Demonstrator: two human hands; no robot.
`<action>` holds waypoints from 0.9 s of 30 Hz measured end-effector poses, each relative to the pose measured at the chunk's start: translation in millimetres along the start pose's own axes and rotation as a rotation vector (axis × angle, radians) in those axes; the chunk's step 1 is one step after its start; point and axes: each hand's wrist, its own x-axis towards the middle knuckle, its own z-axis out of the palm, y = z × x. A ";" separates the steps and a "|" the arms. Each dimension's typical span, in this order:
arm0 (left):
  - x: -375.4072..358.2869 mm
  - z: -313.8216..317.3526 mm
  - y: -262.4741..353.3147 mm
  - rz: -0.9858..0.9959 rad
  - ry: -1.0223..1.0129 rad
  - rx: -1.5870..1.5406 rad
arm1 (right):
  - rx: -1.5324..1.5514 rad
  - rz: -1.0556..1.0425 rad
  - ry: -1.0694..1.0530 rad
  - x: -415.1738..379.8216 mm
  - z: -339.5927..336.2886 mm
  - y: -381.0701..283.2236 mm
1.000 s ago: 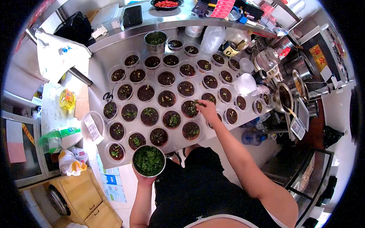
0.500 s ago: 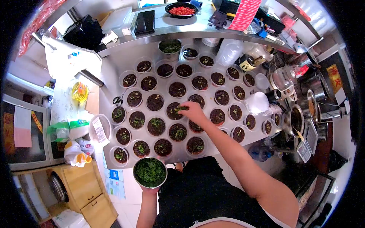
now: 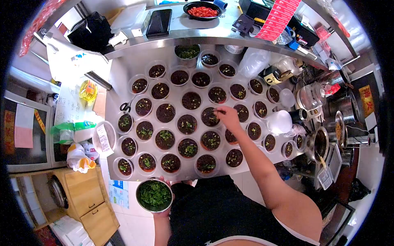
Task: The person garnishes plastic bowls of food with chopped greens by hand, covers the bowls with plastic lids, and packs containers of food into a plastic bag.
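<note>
My left hand (image 3: pixel 166 211) grips a round metal bowl (image 3: pixel 139 203) by its side, near the table's front edge. Chopped green herbs (image 3: pixel 154 195) fill the bowl. My right hand (image 3: pixel 227 117) reaches over the table with its fingertips pinched together above a clear plastic cup of dark sauce (image 3: pixel 210 117). What little shows between those fingertips looks like a pinch of the herbs, mostly hidden. To the left, another cup (image 3: pixel 187 124) has green bits on its dark contents. Several similar cups stand in rows all around, many with green or pale bits on top.
Scissors (image 3: pixel 125 106) lie at the table's left. A shelf (image 3: pixel 230 30) crosses behind, carrying a black bowl of chopped red pieces (image 3: pixel 202 11) and a phone (image 3: pixel 159 22). On the right are a white rounded container (image 3: pixel 280 121) and metal pots (image 3: pixel 320 143). An empty tub (image 3: pixel 102 137) sits left.
My right hand has moved right, from one cup to the neighbouring one. Green bits now show on the cup it left. My left hand and the bowl have shifted slightly left and down in view.
</note>
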 end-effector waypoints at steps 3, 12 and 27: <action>-2.7 3.6 -6.8 0.002 -0.007 -0.006 | 0.313 0.090 0.043 5.6 -8.6 -4.6; 13.5 5.0 8.1 -0.061 -0.065 -0.042 | -0.435 -0.182 -0.155 17.7 -2.1 6.2; 37.8 -3.9 78.0 -0.028 0.024 0.120 | 0.075 -0.262 -0.075 31.5 94.7 -81.8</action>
